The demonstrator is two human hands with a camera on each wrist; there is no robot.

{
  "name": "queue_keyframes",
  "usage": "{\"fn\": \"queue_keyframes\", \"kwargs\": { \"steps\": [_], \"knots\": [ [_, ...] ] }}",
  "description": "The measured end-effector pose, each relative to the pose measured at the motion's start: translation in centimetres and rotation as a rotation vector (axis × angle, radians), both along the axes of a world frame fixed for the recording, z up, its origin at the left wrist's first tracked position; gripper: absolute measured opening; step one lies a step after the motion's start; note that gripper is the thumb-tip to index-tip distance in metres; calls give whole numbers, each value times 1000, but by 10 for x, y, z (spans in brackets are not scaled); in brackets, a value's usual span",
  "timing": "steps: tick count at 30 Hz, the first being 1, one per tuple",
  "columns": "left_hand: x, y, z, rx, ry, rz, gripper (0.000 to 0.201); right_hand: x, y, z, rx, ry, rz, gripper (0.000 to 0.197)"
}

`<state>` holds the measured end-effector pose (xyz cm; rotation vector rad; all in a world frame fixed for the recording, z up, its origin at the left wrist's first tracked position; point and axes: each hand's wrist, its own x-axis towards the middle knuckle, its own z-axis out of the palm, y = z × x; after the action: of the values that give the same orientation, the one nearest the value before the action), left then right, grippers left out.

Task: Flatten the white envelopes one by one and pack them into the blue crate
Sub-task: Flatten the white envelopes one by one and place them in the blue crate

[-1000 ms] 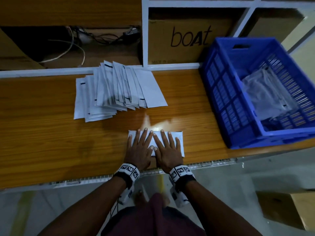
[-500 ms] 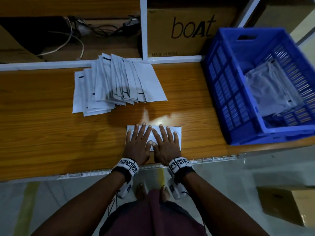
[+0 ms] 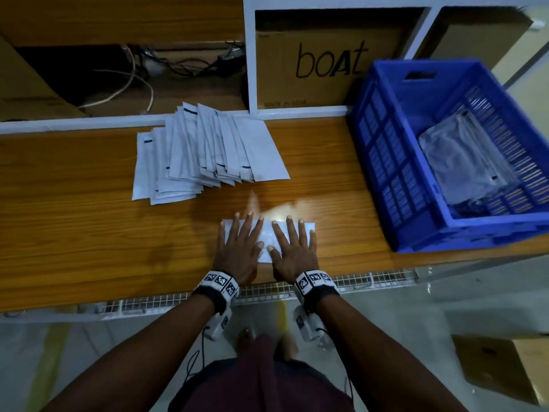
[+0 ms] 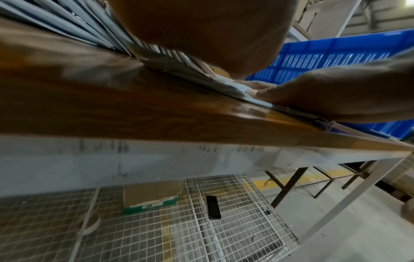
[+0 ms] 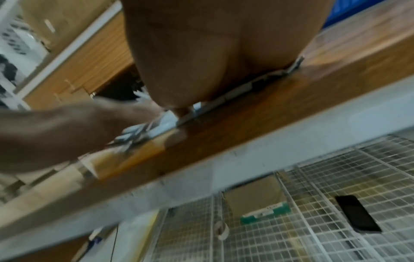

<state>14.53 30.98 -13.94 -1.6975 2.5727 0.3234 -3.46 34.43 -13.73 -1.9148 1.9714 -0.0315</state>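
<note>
Wooden tabletop (image 3: 89, 233) fills mid-frame, where our left hand (image 3: 237, 251) and right hand (image 3: 292, 254) press one white envelope (image 3: 267, 233), fingers straight and spread. Blue crate (image 3: 386, 162) sits right, envelope pile (image 3: 208, 150) above centre, grey floor (image 3: 416, 322) below.

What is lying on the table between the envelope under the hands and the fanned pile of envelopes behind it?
Nothing: the head view shows only bare table between the pressed envelope and the pile.

I note a wooden bench (image 3: 74, 233) carrying fanned envelopes (image 3: 208, 153), one flat envelope (image 3: 267, 233), and a blue crate (image 3: 386, 162).
</note>
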Motion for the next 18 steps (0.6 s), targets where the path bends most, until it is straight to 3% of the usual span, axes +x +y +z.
{"fn": "queue_keyframes", "kwargs": {
  "steps": [5, 8, 14, 18],
  "knots": [
    [-6, 3, -5, 93, -8, 45, 63, -1, -7, 11, 59, 23, 40, 70],
    [-5, 3, -5, 106, -5, 40, 63, 10, -2, 17, -18, 43, 105, 62],
    [1, -5, -1, 192, 41, 34, 70, 15, 2, 5, 10, 2, 102, 59],
    [9, -3, -2, 73, -10, -10, 68, 15, -1, 3, -3, 5, 103, 59]
  ]
}}
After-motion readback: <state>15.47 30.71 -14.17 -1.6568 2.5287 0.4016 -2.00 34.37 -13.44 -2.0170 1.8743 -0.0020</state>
